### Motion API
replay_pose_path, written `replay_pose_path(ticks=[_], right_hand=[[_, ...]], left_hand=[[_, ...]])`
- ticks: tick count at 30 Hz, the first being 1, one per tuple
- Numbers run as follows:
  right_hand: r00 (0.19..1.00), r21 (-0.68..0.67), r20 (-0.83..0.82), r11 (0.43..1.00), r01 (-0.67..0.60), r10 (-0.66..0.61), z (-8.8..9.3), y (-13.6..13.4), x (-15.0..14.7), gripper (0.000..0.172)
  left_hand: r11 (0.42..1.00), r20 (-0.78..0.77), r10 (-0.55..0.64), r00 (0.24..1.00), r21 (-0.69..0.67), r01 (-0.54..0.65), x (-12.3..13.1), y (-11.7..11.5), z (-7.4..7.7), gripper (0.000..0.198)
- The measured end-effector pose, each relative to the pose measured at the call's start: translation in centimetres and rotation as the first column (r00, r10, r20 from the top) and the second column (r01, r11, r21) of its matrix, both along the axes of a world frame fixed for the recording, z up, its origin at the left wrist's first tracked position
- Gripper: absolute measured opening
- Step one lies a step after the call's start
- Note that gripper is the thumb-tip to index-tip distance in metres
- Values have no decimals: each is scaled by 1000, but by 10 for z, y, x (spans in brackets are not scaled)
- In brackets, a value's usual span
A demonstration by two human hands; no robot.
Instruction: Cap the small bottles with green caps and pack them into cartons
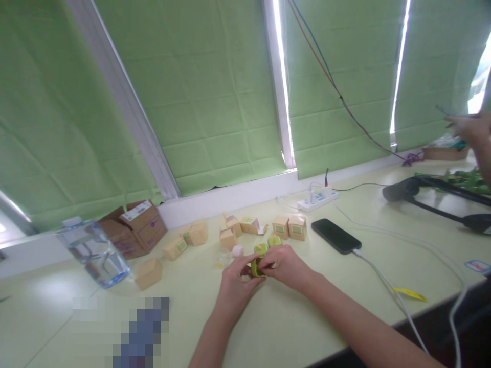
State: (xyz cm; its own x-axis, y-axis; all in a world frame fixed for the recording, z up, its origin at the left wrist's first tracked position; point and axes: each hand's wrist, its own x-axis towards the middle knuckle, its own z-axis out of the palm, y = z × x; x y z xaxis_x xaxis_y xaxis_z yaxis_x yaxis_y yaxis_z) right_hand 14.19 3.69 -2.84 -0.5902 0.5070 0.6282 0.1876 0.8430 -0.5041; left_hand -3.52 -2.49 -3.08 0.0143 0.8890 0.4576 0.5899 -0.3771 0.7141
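My left hand [241, 278] grips the side of a small green hollow piece [254, 268], thumb and fingers closed round it. My right hand [284, 265] is closed at the same piece, its fingertips at the opening; whether they pinch something inside is hidden. Just beyond my fingers stand two small green round pieces, one nearer [260, 249] and one farther right [274, 240], each with a pale tip on top. Left of them lie a pinkish-white ball [238, 251] and a clear plastic piece [221, 258] with a bit of yellow.
Several small tan boxes [297, 228] line the back of the table [276, 322]. A large water bottle [95, 255] and a brown carton [134, 230] stand left. Rightward lie a phone [336, 235] on a cable and a power strip [317, 201]. Another person's hand [471, 128] is far right.
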Motion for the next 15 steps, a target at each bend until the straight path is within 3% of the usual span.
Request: replay_pose_path(ticks=[10,15], right_hand=[[998,-30,64,999,28,-26,-2,0,-5,20],[997,-124,29,990,-71,75,0,-1,0,17]], left_hand=[[1000,-61,5,998,-23,-6,1,0,-4,51],[997,-29,54,998,-50,-55,1,2,-5,52]])
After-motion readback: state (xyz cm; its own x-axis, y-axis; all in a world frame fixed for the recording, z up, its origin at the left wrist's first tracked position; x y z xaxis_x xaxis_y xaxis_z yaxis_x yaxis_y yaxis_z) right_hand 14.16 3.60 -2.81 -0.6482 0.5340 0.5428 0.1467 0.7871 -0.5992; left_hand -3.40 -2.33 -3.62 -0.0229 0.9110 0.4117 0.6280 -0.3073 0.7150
